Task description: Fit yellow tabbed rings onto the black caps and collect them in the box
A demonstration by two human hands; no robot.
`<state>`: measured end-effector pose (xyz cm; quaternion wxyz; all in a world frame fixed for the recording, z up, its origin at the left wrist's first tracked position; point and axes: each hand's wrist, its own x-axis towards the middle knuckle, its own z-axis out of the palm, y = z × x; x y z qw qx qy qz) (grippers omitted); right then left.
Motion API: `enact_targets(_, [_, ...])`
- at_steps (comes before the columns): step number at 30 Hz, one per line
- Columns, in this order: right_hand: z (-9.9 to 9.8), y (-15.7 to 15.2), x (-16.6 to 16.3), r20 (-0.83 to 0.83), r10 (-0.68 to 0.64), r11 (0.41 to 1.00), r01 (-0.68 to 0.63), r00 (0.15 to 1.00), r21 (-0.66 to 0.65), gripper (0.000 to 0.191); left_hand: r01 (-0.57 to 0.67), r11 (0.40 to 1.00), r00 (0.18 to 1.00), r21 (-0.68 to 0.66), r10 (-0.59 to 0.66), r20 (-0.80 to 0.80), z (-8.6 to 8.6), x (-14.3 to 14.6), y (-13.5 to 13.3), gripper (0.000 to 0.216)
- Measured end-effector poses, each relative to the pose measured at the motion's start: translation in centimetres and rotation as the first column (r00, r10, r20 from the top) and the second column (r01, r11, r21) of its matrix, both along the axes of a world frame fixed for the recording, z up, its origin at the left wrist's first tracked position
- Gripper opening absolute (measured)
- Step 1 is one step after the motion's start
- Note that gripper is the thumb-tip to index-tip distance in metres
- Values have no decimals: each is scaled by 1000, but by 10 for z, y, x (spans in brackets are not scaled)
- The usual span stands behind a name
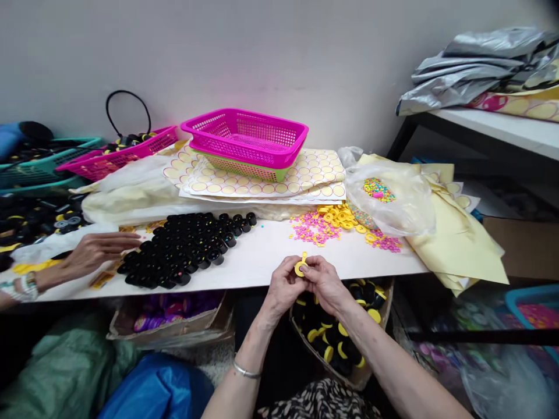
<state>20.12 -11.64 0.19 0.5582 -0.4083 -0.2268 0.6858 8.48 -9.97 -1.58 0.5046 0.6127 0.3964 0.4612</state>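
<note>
l hand (283,286) + r hand (324,282) both pinch small yellow ring (300,267) — round, w/ tab.

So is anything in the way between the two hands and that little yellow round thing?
No, nothing visible. The left hand and the right hand both pinch the yellow round piece, at the near edge of the white table. Another person's hand lies off to the side, by the black caps.

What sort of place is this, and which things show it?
Probably a small hand-assembly workshop: rows of round black plastic caps on the white table, heaped small yellow plastic rings, left hand and right hand pinching a yellow plastic disc.
</note>
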Motion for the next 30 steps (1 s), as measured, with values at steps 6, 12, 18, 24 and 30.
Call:
enact_targets(6, [10,-52,26,-104,194,980,-188,975,65,32,-40,974,994,223,62,-95,18,10,-43,35])
enact_targets(12, [5,-79,52,-99,360,930,-348,928,118,33,203,942,972,267,-160,-175,35,11,-74,43])
enact_targets(18, [14,-98,72,102,603,785,-611,791,99,45,454,819,869,351,-322,-375,47,25,-107,31])
enact_targets(24, [27,-116,83,219,668,726,-687,711,18,43,522,774,820,358,-339,-462,39,35,-126,22])
enact_targets(30, [16,-135,73,290,583,794,-608,759,-3,36,560,757,779,336,-345,-523,22,35,-135,22])
